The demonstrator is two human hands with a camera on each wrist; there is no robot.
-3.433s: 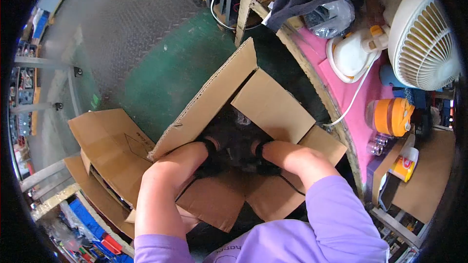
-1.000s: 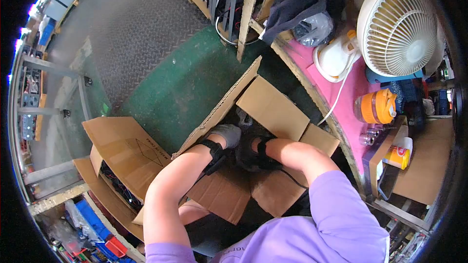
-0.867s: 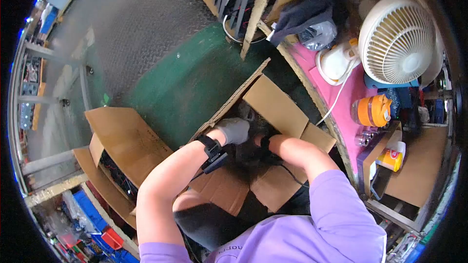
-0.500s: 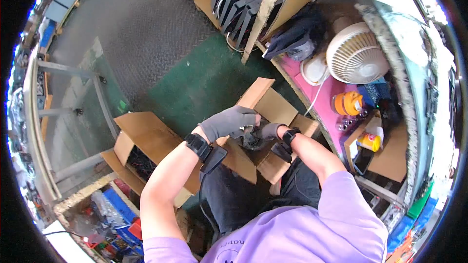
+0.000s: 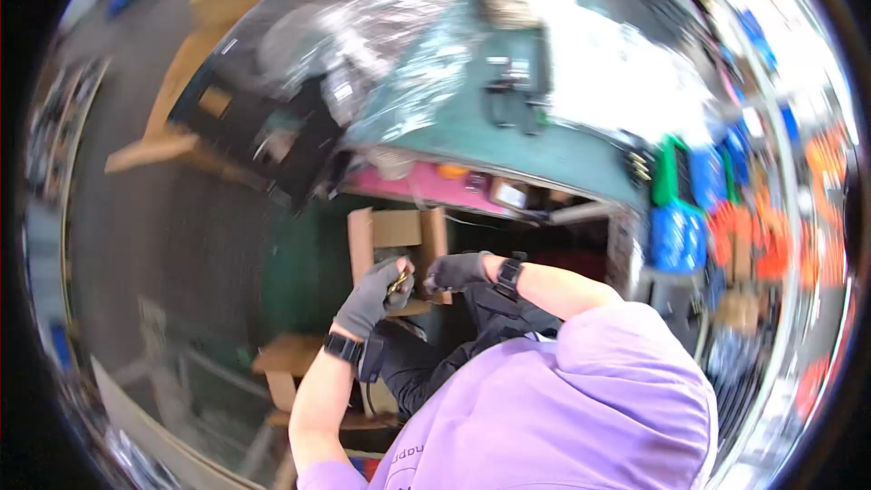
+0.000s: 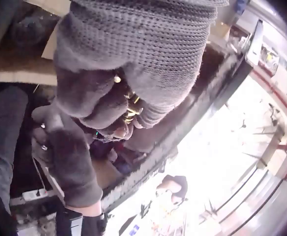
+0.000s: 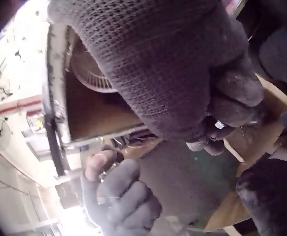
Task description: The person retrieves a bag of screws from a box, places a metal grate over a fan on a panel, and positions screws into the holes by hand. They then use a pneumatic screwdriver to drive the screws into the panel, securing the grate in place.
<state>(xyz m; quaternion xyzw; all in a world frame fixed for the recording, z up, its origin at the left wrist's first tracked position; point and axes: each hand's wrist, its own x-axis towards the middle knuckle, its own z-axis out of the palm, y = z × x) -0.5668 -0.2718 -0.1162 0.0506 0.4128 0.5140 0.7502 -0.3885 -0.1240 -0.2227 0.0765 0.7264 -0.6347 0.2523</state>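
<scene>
Both hands wear grey knit gloves with some bare fingertips, and are raised in front of the body close to the open cardboard box [image 5: 361, 240]. My left hand [image 5: 367, 301] grips a small bunch of gold-coloured screws [image 6: 132, 113], whose threads show between the curled fingers in the left wrist view. A little to the right, my right hand [image 5: 461, 270] has its fingers curled round small silver metal pieces [image 7: 219, 125]; their bright ends poke out between the gloved fingers, and the rest is hidden. The two hands are close together but apart.
Beyond the box stands a workbench [image 5: 581, 156] with a green top, clear plastic wrap [image 5: 408, 82] and a pink lower shelf [image 5: 413, 183]. Another cardboard box [image 5: 288, 356] is at lower left. Blue and orange bags [image 5: 679, 240] lie at right.
Both hands have come up out of the cardboard box, now with screws and small metal pieces in view. The head view has swung right and up, toward the workbench top.
</scene>
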